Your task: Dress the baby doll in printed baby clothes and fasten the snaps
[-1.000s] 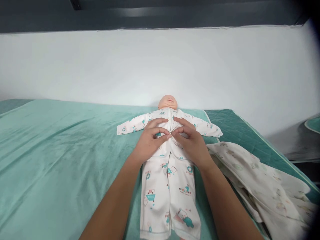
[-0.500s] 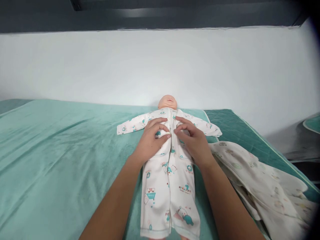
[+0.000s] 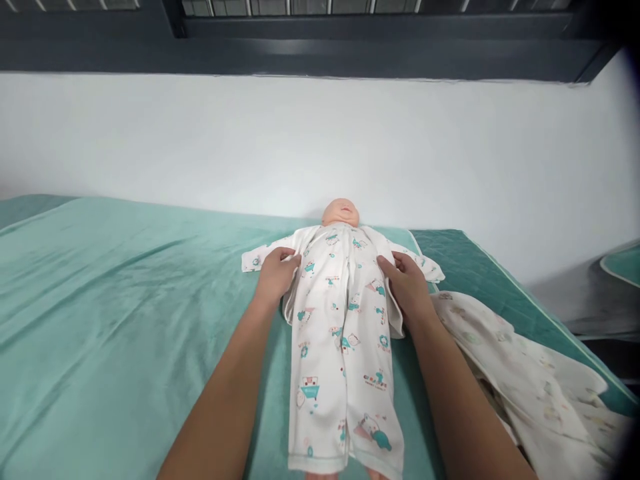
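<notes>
printed outfit [image 3: 320, 347]: spread over the torso and legs of the doll [image 3: 341, 212].
fabric: looks light, soft and limp, likely to crease rather than slip.
left hand [image 3: 274, 275]: thumb and fingers pinch the outfit's edge at one side of the doll's chest.
right hand [image 3: 411, 283]: seems to pinch likewise at the opposite side.
best hold: probably those side edges, in a gentle pinch.
</notes>
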Demonstrator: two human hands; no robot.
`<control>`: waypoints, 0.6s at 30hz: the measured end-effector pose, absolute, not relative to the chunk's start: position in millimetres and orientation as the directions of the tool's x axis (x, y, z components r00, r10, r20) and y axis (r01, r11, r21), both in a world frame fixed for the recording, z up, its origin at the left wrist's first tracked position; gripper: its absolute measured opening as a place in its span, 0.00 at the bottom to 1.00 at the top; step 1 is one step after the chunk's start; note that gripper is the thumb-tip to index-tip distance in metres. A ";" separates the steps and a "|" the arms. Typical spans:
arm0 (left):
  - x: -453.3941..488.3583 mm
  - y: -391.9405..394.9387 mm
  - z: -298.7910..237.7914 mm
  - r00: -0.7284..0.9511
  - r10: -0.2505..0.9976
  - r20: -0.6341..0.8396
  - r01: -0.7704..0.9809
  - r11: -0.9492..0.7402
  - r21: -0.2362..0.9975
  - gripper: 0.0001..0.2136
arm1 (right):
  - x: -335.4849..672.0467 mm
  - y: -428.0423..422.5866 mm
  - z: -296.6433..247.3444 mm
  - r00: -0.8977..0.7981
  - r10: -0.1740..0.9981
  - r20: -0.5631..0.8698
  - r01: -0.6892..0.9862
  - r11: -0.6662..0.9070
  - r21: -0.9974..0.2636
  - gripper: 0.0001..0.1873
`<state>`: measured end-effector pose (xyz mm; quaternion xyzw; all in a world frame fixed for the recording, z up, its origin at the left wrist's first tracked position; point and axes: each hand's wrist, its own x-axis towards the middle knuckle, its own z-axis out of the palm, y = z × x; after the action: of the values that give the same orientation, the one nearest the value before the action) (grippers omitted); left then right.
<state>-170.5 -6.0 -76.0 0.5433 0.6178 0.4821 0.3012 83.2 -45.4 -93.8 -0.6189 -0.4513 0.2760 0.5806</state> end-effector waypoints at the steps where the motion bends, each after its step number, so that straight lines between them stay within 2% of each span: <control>1: -175.3 -4.5 -75.6 -0.256 0.954 0.157 0.383 -0.049 0.922 0.07 | 85.9 -46.9 -94.8 0.435 0.883 0.175 0.253 0.067 -0.965 0.24; 4: -193.5 -0.3 -74.5 -0.434 0.877 0.205 0.367 -0.035 0.929 0.07 | 110.4 -51.2 -101.1 0.433 0.868 0.242 0.452 0.023 -0.892 0.21; 8: -207.6 1.5 -78.0 -0.552 0.768 0.324 0.412 -0.086 0.907 0.09 | 162.2 -53.1 -117.8 0.413 0.784 0.462 0.769 -0.028 -0.639 0.19; 10: -208.2 1.8 -80.2 -0.587 0.737 0.336 0.397 -0.100 0.912 0.12 | 174.8 -54.4 -124.1 0.398 0.759 0.515 0.834 -0.066 -0.548 0.18; 13: -203.8 3.6 -80.2 -0.618 0.684 0.386 0.419 -0.129 0.899 0.16 | 161.4 -57.2 -122.5 0.257 0.715 0.650 0.906 0.055 -0.419 0.17; 15: -197.2 5.3 -78.5 -0.497 0.689 0.527 0.561 -0.207 0.801 0.15 | 139.4 -55.3 -114.5 0.135 0.691 0.711 0.915 0.189 -0.357 0.17; 17: -188.5 6.6 -77.6 -0.229 0.736 0.637 0.700 -0.330 0.634 0.15 | 119.3 -46.5 -105.2 0.061 0.703 0.708 0.891 0.281 -0.356 0.18; 18: -184.1 6.9 -77.9 -0.084 0.763 0.641 0.740 -0.383 0.552 0.15 | 112.3 -39.3 -101.4 0.036 0.721 0.692 0.876 0.310 -0.368 0.19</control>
<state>-184.1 6.9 -77.9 0.6768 0.5552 0.4833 0.0117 112.3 -39.3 -101.4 -0.5803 -0.6883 -0.0912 0.4257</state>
